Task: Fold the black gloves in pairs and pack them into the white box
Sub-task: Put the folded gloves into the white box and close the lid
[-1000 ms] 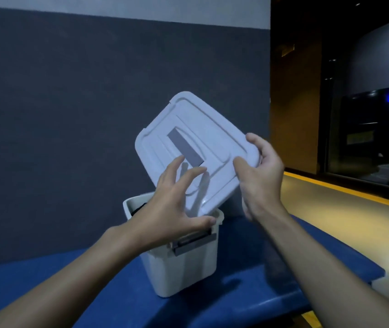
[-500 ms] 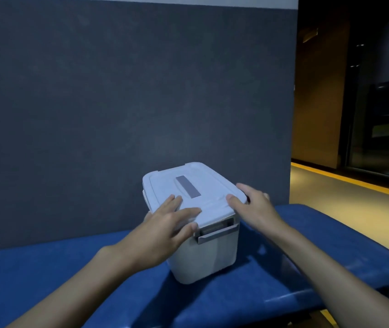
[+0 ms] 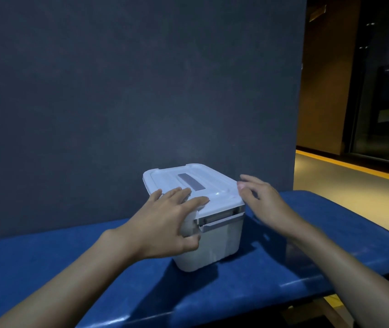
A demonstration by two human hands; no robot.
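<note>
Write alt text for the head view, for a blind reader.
A person's left hand rests flat on the lid of a closed white box on a blue bench; the right hand is open at the lid's right edge.

Two bare arms of one person. The left forearm (image 3: 70, 280) and right forearm (image 3: 345, 268) are slim and uncovered along all their visible length, down to the left hand (image 3: 165, 223) and right hand (image 3: 264, 204). A short, trimmed nail (image 3: 241, 186) shows on the right thumb.

A head-worn camera faces forward and down, seemingly close to the white box (image 3: 212, 247).
</note>
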